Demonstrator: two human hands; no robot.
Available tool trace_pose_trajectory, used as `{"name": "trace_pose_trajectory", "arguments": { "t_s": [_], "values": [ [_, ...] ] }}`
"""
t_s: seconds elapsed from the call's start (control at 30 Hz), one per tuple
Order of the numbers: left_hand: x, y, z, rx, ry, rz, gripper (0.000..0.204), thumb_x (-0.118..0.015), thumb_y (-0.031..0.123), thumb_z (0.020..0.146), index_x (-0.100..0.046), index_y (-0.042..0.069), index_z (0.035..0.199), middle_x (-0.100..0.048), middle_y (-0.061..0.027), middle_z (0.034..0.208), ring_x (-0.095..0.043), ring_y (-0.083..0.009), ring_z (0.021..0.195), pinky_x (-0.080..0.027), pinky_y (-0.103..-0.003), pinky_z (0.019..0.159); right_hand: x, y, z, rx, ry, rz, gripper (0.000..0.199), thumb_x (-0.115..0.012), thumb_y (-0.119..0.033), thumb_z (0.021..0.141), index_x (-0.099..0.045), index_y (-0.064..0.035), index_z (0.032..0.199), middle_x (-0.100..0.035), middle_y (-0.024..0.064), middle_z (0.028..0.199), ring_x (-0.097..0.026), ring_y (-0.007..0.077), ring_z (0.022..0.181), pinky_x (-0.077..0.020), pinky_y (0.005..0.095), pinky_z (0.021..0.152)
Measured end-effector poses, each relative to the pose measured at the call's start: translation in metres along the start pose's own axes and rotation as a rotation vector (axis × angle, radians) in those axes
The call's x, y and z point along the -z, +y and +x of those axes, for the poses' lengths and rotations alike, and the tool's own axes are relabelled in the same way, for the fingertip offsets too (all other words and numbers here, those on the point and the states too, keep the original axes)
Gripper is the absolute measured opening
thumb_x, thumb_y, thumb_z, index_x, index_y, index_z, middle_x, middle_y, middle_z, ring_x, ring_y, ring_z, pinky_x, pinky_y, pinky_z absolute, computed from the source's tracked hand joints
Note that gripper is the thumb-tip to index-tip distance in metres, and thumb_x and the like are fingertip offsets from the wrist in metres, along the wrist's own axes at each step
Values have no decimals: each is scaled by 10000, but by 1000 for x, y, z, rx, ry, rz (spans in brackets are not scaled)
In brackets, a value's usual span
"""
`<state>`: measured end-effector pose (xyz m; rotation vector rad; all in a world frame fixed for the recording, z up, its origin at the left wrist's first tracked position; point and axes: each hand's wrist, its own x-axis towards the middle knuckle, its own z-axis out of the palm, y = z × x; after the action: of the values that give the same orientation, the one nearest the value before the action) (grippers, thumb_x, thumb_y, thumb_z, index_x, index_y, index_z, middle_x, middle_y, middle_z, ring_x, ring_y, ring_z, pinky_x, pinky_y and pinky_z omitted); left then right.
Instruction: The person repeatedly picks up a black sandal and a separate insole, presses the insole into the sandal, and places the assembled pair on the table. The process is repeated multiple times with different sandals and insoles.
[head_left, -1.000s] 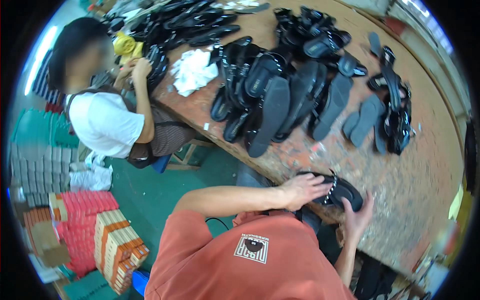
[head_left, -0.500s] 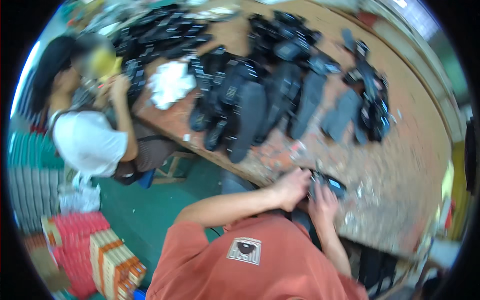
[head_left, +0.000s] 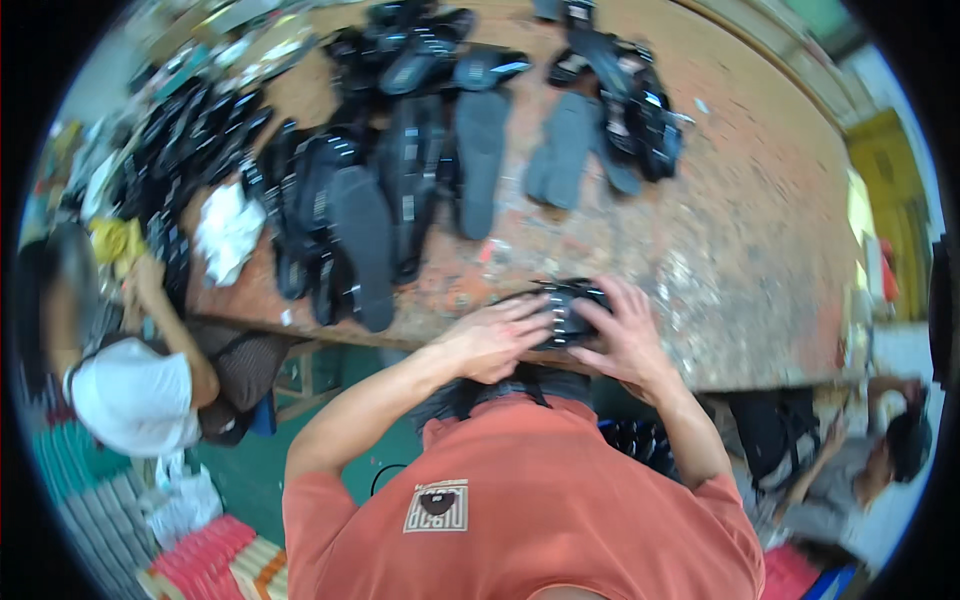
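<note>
A glossy black sandal (head_left: 568, 318) with a row of shiny fittings on its strap lies at the near edge of the worktable, between my two hands. My left hand (head_left: 495, 335) grips its left end, fingers laid over the upper. Around the right end curl the fingers and thumb of my right hand (head_left: 625, 330). The palms hide parts of the sandal. Beyond my left hand, a grey-black sole (head_left: 362, 245) belongs to a pile of black sandals (head_left: 410, 185). Another upturned sole (head_left: 481, 165) is straight ahead.
A smaller cluster of sandals (head_left: 645, 125) lies farther right on the scuffed table (head_left: 740, 250). White crumpled cloth (head_left: 230, 232) sits near the left corner. One person in white (head_left: 135, 395) works at left with a yellow cloth (head_left: 118, 240); another person (head_left: 845, 490) is at lower right.
My view has swung right, so the piles appear farther left. Both hands have shifted on the sandal, which now sits crosswise between them. The person at lower right has come into view.
</note>
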<state>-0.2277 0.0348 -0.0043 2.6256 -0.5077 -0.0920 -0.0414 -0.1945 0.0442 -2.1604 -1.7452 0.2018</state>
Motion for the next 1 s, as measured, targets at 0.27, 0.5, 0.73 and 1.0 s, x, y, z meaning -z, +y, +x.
{"name": "trace_pose_trajectory", "arguments": {
  "t_s": [0.27, 0.5, 0.73, 1.0],
  "values": [
    [-30, 22, 92, 19, -5, 100, 906, -835, 284, 615, -596, -39, 1428, -531, -202, 1568, -390, -401, 1544, -297, -477, 1318, -37, 51, 1, -162, -10, 157, 1275, -956, -396, 613, -349, -27, 1672, -548, 234, 1541, -488, 455, 1435, -351, 563, 1239],
    [-69, 16, 100, 181, 123, -98, 1106, -838, 302, 577, -435, -155, 1500, -498, -310, 1576, -439, -432, 1524, -315, -470, 1308, -41, 64, 2, -103, 0, 238, 1256, -958, -377, 648, -332, -10, 1673, -571, 197, 1579, -440, 465, 1516, -298, 578, 1301],
    [-38, 17, 83, 4, 207, -17, 873, -802, 257, 695, -447, -38, 1436, -550, -265, 1447, -549, -418, 1401, -457, -511, 1171, -45, 75, -2, -63, 6, 232, 1185, -950, -364, 672, -379, -19, 1651, -558, 211, 1581, -466, 451, 1490, -291, 590, 1298],
    [-65, 7, 73, 75, 346, 60, 941, -842, 315, 639, -567, -112, 1431, -608, -233, 1453, -591, -396, 1313, -469, -473, 1158, -41, 57, 1, -100, 25, 250, 1131, -952, -345, 683, -423, -17, 1627, -556, 230, 1567, -469, 466, 1467, -336, 571, 1264]
  ]
}}
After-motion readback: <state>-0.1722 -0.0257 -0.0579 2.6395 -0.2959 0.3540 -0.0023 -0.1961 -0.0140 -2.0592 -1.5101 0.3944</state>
